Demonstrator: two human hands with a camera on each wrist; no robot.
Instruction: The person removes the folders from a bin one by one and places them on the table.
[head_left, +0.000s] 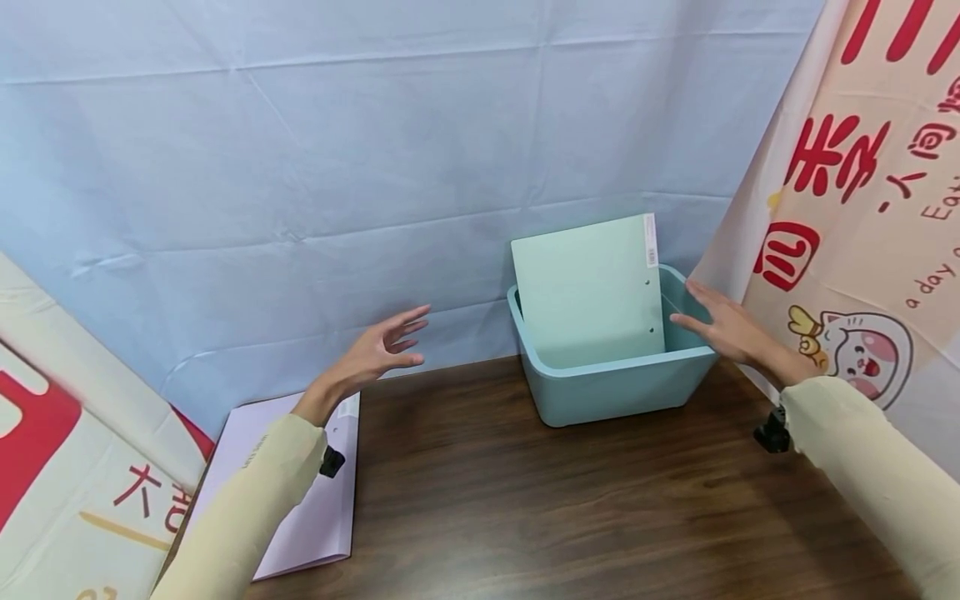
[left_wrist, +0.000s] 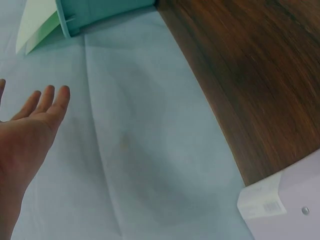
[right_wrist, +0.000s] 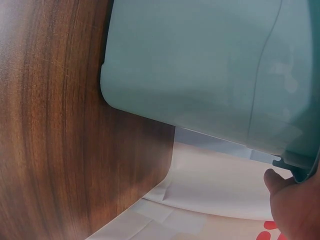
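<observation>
A teal plastic bin (head_left: 622,392) stands on the table near the back cloth. Inside it a pale green file folder (head_left: 588,292) leans upright, its top well above the rim. My right hand (head_left: 723,327) is at the bin's right end with fingers extended; in the right wrist view the thumb (right_wrist: 274,181) shows right at the rim. My left hand (head_left: 378,343) is in the air left of the bin, fingers spread and holding nothing. Below the left forearm lies a lilac file folder (head_left: 318,517), partly hidden by the sleeve.
A light blue cloth (head_left: 360,167) hangs behind the dark wooden table (head_left: 480,500). Printed cloths with red characters hang at the right (head_left: 847,250) and left (head_left: 90,467); the right one comes close to the bin.
</observation>
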